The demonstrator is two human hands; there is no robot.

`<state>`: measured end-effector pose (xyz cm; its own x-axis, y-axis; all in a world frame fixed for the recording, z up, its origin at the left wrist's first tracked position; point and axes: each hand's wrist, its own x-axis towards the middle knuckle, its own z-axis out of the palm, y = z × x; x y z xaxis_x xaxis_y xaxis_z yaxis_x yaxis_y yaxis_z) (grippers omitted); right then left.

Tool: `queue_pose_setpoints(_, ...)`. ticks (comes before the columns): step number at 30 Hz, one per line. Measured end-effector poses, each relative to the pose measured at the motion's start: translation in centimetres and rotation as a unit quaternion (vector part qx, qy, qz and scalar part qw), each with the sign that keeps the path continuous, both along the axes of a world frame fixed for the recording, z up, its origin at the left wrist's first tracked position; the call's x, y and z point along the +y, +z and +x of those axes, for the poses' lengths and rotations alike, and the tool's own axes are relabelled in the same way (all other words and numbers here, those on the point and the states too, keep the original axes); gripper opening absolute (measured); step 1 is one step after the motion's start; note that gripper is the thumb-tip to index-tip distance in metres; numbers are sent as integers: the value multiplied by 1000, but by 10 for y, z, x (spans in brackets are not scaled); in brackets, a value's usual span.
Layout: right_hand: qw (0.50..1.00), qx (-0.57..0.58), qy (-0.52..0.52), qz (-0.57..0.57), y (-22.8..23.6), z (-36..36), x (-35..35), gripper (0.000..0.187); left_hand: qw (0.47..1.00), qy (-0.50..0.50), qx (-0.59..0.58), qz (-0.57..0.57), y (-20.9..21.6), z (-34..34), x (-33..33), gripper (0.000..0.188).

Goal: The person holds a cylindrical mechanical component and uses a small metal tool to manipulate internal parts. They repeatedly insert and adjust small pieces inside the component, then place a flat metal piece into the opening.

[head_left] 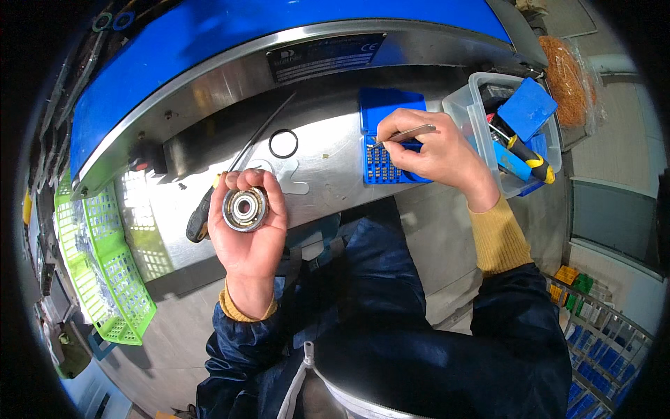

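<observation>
My left hand (244, 253) is held palm up at the front edge of the metal table, its fingers curled round a ball bearing (244, 209). The bearing's round face and centre hole point upward. My right hand (450, 159) grips a pair of metal tweezers (413, 132). Their tips reach down into an open blue case (391, 103), whose lid is folded back. Rows of small metal pieces (379, 167) sit in the case. Whether the tweezers pinch a piece is too small to tell.
Behind my left hand lie a screwdriver (199, 218), a black ring (271, 145) and a flat pale cutout (291, 180). A clear bin (477, 105) of tools stands right of the case. Green baskets (125, 279) hang at left; a blue machine (300, 14) overhangs the back.
</observation>
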<state>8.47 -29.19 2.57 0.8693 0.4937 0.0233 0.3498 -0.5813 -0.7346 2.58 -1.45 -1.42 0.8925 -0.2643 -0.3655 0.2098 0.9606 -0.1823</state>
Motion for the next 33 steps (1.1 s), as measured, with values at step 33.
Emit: queue_pose_setpoints(33, 999, -43, -3, 8, 2, -2, -1, 9, 1000, 2, 0, -6, 1, -1, -1, 24)
